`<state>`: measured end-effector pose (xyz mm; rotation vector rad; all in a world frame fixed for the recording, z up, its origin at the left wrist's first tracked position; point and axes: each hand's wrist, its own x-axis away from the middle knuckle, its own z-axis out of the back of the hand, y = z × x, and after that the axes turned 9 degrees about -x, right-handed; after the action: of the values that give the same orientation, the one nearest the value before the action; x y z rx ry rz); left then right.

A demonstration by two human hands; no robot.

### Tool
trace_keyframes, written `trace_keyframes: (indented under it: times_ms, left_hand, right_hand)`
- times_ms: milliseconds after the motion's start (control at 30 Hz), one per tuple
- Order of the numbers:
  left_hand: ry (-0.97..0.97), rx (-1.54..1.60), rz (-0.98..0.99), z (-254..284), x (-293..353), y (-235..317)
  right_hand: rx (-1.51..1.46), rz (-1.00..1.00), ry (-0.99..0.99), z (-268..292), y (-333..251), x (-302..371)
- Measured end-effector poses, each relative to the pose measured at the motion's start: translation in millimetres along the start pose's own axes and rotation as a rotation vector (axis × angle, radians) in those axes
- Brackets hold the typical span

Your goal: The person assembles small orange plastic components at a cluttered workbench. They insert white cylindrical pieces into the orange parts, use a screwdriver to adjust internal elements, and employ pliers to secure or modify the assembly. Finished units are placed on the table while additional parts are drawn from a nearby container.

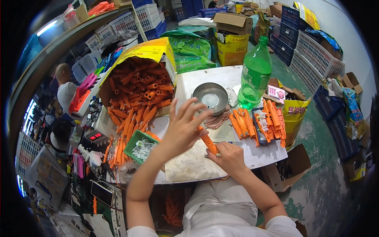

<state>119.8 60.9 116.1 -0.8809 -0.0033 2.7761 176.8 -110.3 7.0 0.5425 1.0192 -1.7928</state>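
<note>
An orange plastic piece [209,143], long and narrow, slants above the near part of the table. Around its lower end my right hand [232,158] is closed, thumb underneath. A thin metal strip, perhaps a blade, shows beside those fingers; whether the hand holds it too is unclear. My left hand [184,125] is raised, its fingers spread, with the thumb close to the piece's upper end. Beside my left forearm stands a green tray [128,148] of small clear parts. Behind my hands, a round metal bowl [198,89] rests on the white table [187,81].
A yellow-edged carton [161,46] spills orange pieces across the left side. A green bottle [254,79] stands at the back right. More orange pieces [241,123] lie by a dark tray of white parts [261,118]. An open cardboard box [302,162] sits below the right edge.
</note>
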Motion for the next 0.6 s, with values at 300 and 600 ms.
trace_keyframes:
  times_ms: [300, 600]
  left_hand:
    - [0.360, 1.276, 0.950, -72, 77, 81]
    - [0.344, 1.203, 0.979, -71, 88, 83]
  right_hand:
    - [-0.107, -0.024, -0.066, 3, -22, 10]
    - [-0.133, -0.084, -0.118, -3, -26, 23]
